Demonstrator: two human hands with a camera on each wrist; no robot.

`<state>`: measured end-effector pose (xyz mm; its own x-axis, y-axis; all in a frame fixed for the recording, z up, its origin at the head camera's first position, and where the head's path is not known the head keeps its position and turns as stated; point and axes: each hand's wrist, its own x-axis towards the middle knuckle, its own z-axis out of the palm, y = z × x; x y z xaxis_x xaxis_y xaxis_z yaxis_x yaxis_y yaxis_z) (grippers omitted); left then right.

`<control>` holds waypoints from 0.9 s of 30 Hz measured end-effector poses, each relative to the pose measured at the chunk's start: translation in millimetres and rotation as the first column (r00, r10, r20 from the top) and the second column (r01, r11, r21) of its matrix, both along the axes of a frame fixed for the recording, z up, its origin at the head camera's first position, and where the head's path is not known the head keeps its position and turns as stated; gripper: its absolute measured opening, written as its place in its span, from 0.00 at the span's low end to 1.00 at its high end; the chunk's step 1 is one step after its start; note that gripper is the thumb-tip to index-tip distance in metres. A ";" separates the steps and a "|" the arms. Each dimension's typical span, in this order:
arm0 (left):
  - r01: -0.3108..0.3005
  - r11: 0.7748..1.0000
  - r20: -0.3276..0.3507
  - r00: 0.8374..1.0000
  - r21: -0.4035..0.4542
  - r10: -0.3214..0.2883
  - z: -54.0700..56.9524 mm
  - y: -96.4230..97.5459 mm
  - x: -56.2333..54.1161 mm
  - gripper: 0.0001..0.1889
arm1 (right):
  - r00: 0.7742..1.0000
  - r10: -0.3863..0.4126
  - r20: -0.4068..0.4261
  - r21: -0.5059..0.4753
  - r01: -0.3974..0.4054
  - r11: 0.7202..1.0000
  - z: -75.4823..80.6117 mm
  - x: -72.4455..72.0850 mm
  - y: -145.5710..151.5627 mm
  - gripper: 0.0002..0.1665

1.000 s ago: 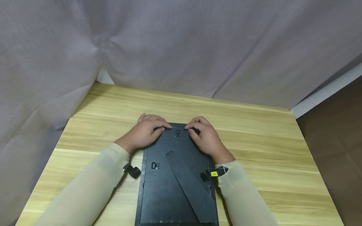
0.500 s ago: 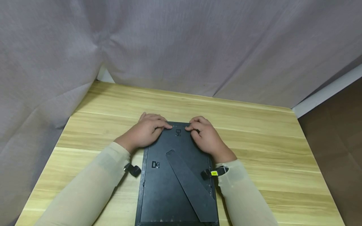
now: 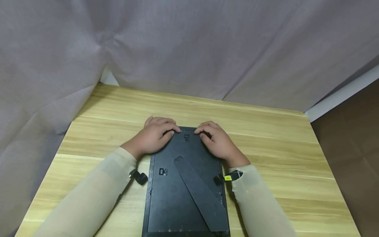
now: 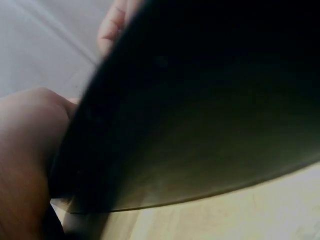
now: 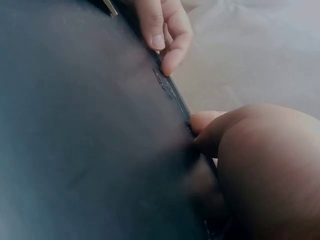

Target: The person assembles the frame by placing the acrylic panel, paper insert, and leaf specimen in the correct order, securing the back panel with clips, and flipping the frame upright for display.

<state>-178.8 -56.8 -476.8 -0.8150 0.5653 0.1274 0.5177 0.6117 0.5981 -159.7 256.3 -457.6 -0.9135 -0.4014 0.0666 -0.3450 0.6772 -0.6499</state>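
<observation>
A black picture frame (image 3: pixel 168 204) lies face down on the wooden table, its back toward me. Its easel stand (image 3: pixel 201 194) runs slantwise across the backing, and small metal hangers (image 3: pixel 163 171) sit near the far and left edges. My left hand (image 3: pixel 155 135) grips the far left corner, index fingertip on the rim. At the far right corner my right hand (image 3: pixel 216 140) holds the rim between curled fingers and thumb. In the right wrist view both hands' fingertips meet the frame's edge (image 5: pixel 180 102). The dark backing (image 4: pixel 200 125) fills most of the left wrist view.
The light wooden table (image 3: pixel 281 158) extends around the frame on both sides. Grey cloth (image 3: pixel 189 49) hangs behind the table and along its left side. A brown surface (image 3: pixel 352 141) stands at the right. Each wrist wears a small black camera (image 3: pixel 140 177).
My right hand and wrist have shifted slightly to the right, and both thumbs have moved a little at the rim. The picture frame stays in place on the table.
</observation>
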 end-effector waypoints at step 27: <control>0.005 0.995 0.101 0.995 0.099 -0.015 3.1 -9.4 -10.5 0.19 | 1.000 0.025 0.002 0.042 -0.025 0.999 8.8 -3.7 26.4 0.22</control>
<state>-189.2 -66.2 -473.7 -0.8210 0.5621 0.1002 0.4572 0.5420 0.7051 -163.3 282.7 -448.8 -0.9031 -0.4267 0.0480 -0.3613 0.6948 -0.6218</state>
